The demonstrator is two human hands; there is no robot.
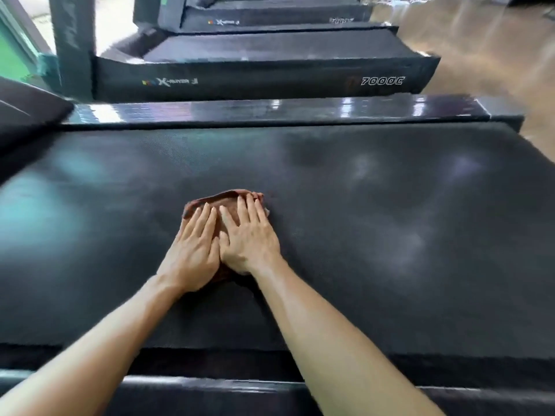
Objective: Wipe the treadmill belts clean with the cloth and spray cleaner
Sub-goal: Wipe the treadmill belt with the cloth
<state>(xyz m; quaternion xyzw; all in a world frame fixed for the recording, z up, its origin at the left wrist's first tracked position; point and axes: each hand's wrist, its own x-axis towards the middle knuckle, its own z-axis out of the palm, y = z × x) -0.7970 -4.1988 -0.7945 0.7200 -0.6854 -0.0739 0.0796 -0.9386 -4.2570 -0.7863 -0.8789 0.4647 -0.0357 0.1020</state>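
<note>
The next treadmill's side rail (270,81) reads "7000E".

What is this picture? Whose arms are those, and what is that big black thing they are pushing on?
The camera sits on a person's head and looks down, so you see that person's own two arms reaching forward. The big black surface is the belt of a treadmill, a machine that people run on. More treadmills stand in a row behind it, on a shiny floor. In the middle of the belt lies a brown cloth. The left hand and the right hand lie flat on it, side by side, fingers straight, pressing it down onto the belt. Nothing is gripped. That is how the belt gets wiped clean. No spray bottle shows in this picture.
</note>
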